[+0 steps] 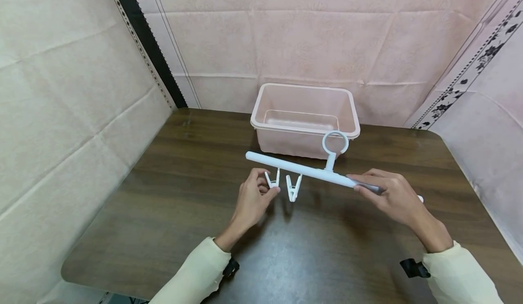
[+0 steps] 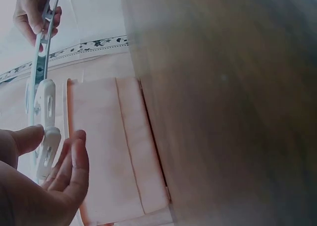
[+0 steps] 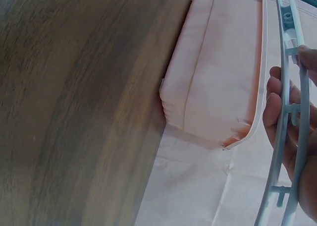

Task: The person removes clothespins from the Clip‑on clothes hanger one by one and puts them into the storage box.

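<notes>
A pale blue plastic clip hanger [image 1: 298, 167] with a ring-shaped hook [image 1: 346, 145] is held up in front of a bin, slanting down to the right. My right hand [image 1: 398, 197] grips its right end, thumb on one side and fingers on the other. Two white clips hang under the bar. The left clip [image 1: 273, 183] lies between thumb and fingers of my left hand [image 1: 252, 199]; the left wrist view shows the thumb tip against it and the fingers loosely bent around it. Beside it, the second clip [image 1: 292, 189] hangs free of both hands.
The pale pink rectangular bin [image 1: 304, 141] stands at the back of the dark wooden table [image 1: 171, 213], behind the hanger. Pinkish cloth [image 1: 327, 45] hangs behind the table, with light cloth along both sides.
</notes>
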Tool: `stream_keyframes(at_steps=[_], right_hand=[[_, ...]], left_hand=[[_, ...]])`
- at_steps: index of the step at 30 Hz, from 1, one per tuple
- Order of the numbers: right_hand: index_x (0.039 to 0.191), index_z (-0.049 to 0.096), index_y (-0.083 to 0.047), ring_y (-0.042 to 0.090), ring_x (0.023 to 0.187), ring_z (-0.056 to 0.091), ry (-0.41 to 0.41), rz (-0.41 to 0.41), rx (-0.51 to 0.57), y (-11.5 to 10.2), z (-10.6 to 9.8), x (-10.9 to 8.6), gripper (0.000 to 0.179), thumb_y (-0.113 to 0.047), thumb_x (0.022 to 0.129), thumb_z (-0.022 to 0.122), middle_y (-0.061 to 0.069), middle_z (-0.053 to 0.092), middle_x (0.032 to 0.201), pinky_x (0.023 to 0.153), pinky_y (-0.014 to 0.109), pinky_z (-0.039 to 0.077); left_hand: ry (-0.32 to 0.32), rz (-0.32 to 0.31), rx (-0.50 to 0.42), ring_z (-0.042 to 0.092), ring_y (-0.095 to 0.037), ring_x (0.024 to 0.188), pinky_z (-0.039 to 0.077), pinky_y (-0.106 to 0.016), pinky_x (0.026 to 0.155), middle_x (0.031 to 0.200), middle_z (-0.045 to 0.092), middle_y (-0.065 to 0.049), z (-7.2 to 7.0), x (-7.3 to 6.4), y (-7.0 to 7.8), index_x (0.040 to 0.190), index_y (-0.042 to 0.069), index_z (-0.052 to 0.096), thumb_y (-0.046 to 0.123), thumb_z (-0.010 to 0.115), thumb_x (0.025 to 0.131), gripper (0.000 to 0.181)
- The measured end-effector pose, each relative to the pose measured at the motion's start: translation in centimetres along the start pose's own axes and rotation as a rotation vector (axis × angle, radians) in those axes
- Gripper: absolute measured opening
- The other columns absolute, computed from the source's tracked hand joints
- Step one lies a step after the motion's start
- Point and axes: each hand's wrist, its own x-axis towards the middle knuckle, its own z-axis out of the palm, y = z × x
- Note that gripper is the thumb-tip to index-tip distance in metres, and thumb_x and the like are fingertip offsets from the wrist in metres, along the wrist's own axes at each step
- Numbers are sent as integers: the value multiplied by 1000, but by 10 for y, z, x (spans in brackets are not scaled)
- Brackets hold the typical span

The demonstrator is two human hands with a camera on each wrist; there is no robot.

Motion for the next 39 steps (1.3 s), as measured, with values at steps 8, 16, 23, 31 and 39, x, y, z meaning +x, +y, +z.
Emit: stream_keyframes(at_steps=[8, 16, 23, 31, 39], right_hand=[[112, 78, -15, 4, 57, 45, -4, 10, 6, 0, 0, 1, 37, 2, 79, 82, -9, 68, 89, 50, 17, 34], [112, 78, -15, 5, 60, 48, -12, 29, -13, 2, -2, 0, 37, 1, 79, 82, -9, 69, 91, 52, 18, 35], [112, 78, -16, 4, 59, 46, -1, 8, -13, 3, -3, 0, 39, 1, 78, 83, -10, 69, 90, 52, 17, 34], [112, 78, -15, 4, 63, 50, -9, -9, -8, 3, -3, 0, 39, 2, 78, 83, -8, 70, 92, 55, 17, 37], [112, 79, -17, 4, 64, 51, -33, -9, -17, 3, -3, -1, 39, 1, 78, 83, -9, 70, 92, 55, 16, 37]], left_hand=[[-54, -132, -379, 71, -31, 78, 57, -37, 69, 88, 69, -17, -1, 2, 4, 120, -3, 49, -11, 68, 88, 38], [-76, -210, -664, 72, -25, 77, 57, -38, 74, 95, 68, -29, -2, 0, 5, 120, -5, 47, -10, 61, 93, 31], [-126, -289, -874, 72, -22, 80, 56, -34, 77, 100, 69, -28, -6, 2, 8, 122, -8, 43, -7, 51, 101, 22], [-192, -413, -995, 70, -21, 76, 55, -30, 74, 103, 70, -26, -9, 6, 3, 104, 3, 44, -12, 51, 98, 17], [-114, -170, -525, 72, -23, 72, 56, -31, 71, 97, 69, -32, -6, 3, 3, 98, -4, 50, -14, 62, 91, 17]])
